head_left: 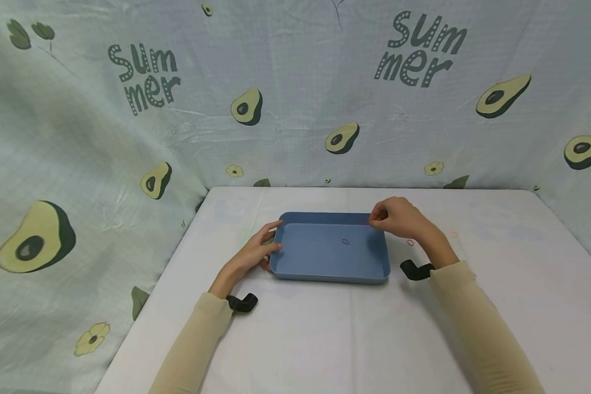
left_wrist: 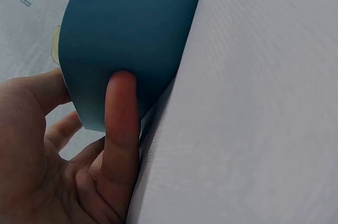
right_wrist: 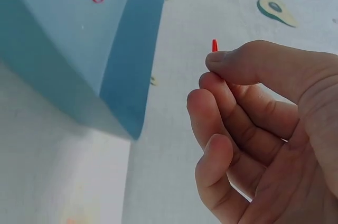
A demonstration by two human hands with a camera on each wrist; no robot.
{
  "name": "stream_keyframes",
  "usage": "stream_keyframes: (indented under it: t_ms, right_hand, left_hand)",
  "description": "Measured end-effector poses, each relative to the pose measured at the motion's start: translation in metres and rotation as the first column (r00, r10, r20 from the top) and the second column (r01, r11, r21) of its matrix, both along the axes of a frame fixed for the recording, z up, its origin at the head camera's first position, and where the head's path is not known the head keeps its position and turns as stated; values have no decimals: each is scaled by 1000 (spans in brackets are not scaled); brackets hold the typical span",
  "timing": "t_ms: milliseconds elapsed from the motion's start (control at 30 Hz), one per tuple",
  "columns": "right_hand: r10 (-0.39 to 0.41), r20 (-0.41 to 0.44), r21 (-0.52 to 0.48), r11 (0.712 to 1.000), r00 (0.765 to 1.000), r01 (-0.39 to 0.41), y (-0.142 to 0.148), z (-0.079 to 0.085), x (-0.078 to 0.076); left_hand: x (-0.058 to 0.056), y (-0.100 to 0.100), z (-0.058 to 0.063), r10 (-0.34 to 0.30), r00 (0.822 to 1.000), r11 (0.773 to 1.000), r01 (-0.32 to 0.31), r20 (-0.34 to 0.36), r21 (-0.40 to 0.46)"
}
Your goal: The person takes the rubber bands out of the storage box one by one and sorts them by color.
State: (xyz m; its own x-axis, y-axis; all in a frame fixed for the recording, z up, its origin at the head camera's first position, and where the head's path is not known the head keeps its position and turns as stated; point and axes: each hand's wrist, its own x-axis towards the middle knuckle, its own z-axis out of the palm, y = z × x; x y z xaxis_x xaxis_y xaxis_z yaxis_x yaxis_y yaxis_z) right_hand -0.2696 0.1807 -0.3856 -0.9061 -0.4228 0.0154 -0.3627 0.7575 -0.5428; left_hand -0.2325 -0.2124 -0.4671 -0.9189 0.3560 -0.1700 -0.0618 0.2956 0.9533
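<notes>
A shallow blue tray [head_left: 325, 257] lies on the white table. My left hand [head_left: 253, 251] grips its left side, with a finger pressed against the outer wall [left_wrist: 137, 28] in the left wrist view. My right hand [head_left: 399, 216] is over the tray's far right corner. Between thumb and forefinger it pinches a small red rubber band [right_wrist: 214, 45], of which only a short end shows. One thin red rubber band [head_left: 345, 241] lies on the tray floor. Another small reddish loop [head_left: 410, 242] lies on the table, right of the tray.
A faint orange mark or loop [head_left: 453, 234] is on the table beyond the right wrist. Behind the table hangs a pale curtain [head_left: 295, 65] printed with avocados. Black wrist cameras [head_left: 416, 270] jut from both forearms.
</notes>
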Motion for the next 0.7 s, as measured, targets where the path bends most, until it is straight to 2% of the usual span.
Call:
stream_keyframes:
  t_ms: [300,700]
  right_hand:
    - [-42,-1,1,999,999,42,32,0,11]
    - [-114,31,35,993,993,113,87,-11,20]
  left_hand:
    - [1,0,0,4,1000,1000,-4,-5,-3]
    - [2,1,0,6,1000,1000,-6,-4,-7]
